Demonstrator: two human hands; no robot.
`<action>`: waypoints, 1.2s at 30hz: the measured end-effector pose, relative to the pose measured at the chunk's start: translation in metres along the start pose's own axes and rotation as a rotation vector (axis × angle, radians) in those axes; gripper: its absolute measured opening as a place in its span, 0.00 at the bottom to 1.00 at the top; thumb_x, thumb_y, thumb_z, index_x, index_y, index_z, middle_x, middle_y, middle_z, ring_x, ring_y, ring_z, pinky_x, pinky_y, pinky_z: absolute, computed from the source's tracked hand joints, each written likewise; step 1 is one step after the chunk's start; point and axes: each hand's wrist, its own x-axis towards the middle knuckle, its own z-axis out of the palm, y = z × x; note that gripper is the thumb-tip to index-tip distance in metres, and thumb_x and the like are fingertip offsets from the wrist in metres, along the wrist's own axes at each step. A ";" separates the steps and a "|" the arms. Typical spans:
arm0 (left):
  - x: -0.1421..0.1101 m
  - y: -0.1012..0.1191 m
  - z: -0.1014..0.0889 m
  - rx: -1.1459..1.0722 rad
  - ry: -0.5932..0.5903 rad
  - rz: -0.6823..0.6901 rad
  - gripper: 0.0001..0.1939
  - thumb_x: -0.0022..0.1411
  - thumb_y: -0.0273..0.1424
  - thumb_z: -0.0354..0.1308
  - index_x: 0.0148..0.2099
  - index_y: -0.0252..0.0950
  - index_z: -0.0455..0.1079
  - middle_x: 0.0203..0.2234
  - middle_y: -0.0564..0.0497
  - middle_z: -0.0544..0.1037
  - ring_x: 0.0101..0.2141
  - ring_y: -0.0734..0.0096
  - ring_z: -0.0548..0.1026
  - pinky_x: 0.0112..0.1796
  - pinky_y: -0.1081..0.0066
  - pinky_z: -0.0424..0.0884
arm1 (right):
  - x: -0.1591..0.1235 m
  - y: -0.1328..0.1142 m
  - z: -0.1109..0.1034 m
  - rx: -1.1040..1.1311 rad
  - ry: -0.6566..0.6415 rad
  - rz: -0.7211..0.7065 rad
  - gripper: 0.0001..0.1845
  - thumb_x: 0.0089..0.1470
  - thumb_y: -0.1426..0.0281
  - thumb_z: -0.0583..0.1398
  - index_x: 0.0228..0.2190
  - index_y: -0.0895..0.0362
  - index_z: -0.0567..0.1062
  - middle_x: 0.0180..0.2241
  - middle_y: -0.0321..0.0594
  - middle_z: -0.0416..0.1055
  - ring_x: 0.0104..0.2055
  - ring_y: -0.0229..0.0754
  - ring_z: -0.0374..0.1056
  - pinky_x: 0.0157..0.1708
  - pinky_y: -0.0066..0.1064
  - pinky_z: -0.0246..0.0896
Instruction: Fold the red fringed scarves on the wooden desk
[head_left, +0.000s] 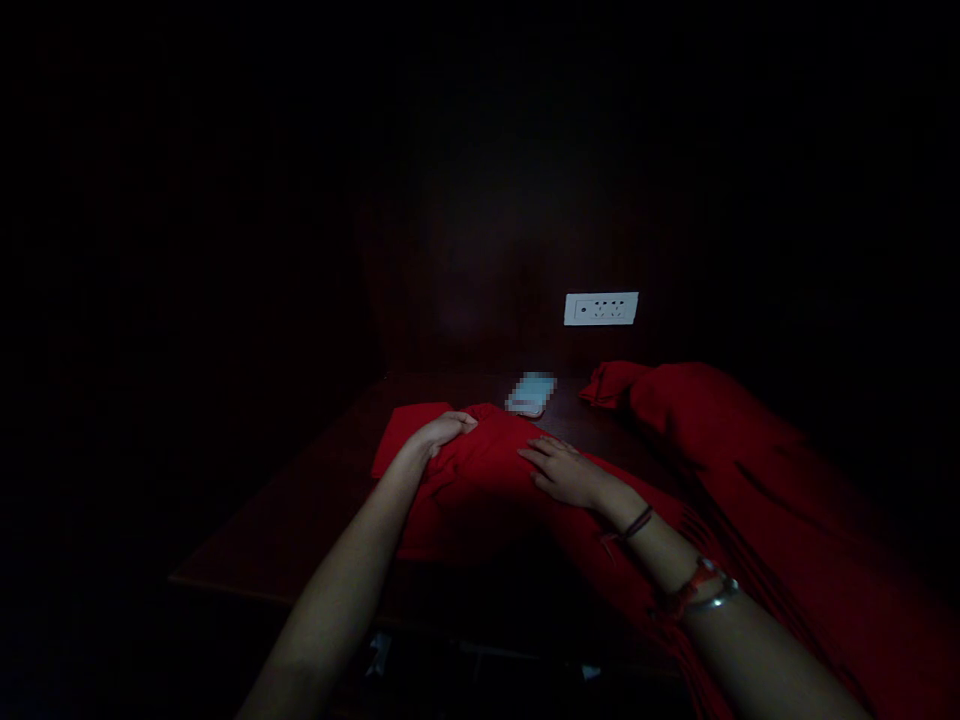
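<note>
A red cloth lies bunched on a dark wooden table in a very dim room. My left hand rests on the cloth's upper left part, fingers curled over a fold of it. My right hand lies flat on the cloth to the right, fingers stretched out and together. Threads and bangles circle my right wrist.
More red cloth is heaped along the right side. A small pale blue object, blurred, lies on the table behind the cloth. A white socket plate sits on the dark back wall. The table's front edge runs at lower left.
</note>
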 end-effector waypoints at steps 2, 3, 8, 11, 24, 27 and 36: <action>0.000 0.001 0.000 0.007 0.000 -0.005 0.08 0.51 0.20 0.47 0.33 0.31 0.65 0.26 0.51 0.72 0.29 0.75 0.71 0.33 0.74 0.66 | 0.000 0.001 0.001 0.000 0.009 -0.009 0.24 0.50 0.68 0.47 0.50 0.58 0.60 0.51 0.50 0.55 0.52 0.50 0.50 0.48 0.44 0.47; 0.000 0.002 0.000 0.029 0.031 0.003 0.09 0.51 0.20 0.47 0.35 0.32 0.65 0.28 0.51 0.72 0.31 0.74 0.71 0.34 0.74 0.66 | 0.000 0.003 0.000 -0.002 0.015 -0.009 0.24 0.50 0.67 0.47 0.50 0.58 0.60 0.51 0.50 0.55 0.52 0.50 0.50 0.48 0.44 0.47; -0.008 0.009 0.010 0.632 0.348 0.191 0.15 0.57 0.35 0.45 0.32 0.30 0.68 0.36 0.40 0.71 0.40 0.63 0.68 0.40 0.69 0.62 | -0.003 0.017 -0.009 0.003 0.102 0.037 0.29 0.48 0.58 0.51 0.50 0.59 0.59 0.52 0.50 0.53 0.54 0.51 0.47 0.50 0.42 0.44; -0.017 0.015 0.018 0.834 0.325 0.213 0.25 0.53 0.47 0.46 0.40 0.29 0.67 0.36 0.37 0.71 0.39 0.58 0.69 0.37 0.68 0.63 | -0.006 0.024 -0.012 0.020 0.128 0.005 0.29 0.47 0.57 0.52 0.49 0.60 0.61 0.50 0.49 0.56 0.52 0.48 0.51 0.50 0.38 0.46; -0.013 0.014 0.025 0.748 0.364 0.120 0.22 0.60 0.30 0.40 0.56 0.29 0.50 0.44 0.39 0.67 0.45 0.63 0.65 0.43 0.69 0.60 | -0.005 0.024 -0.010 0.152 0.216 0.006 0.15 0.49 0.65 0.53 0.39 0.58 0.70 0.43 0.46 0.61 0.47 0.43 0.56 0.47 0.36 0.51; -0.029 0.022 0.032 0.896 0.480 0.185 0.29 0.57 0.40 0.46 0.57 0.33 0.48 0.44 0.38 0.67 0.44 0.56 0.65 0.41 0.63 0.61 | -0.007 0.020 -0.014 0.184 0.214 -0.040 0.22 0.48 0.61 0.54 0.43 0.57 0.66 0.47 0.46 0.58 0.50 0.44 0.53 0.49 0.37 0.48; -0.013 0.016 0.026 0.611 0.300 0.156 0.21 0.59 0.28 0.43 0.55 0.29 0.53 0.47 0.41 0.65 0.46 0.68 0.64 0.43 0.74 0.59 | -0.005 0.020 -0.005 0.173 0.160 -0.062 0.23 0.46 0.67 0.54 0.46 0.59 0.64 0.49 0.47 0.55 0.52 0.45 0.49 0.51 0.38 0.45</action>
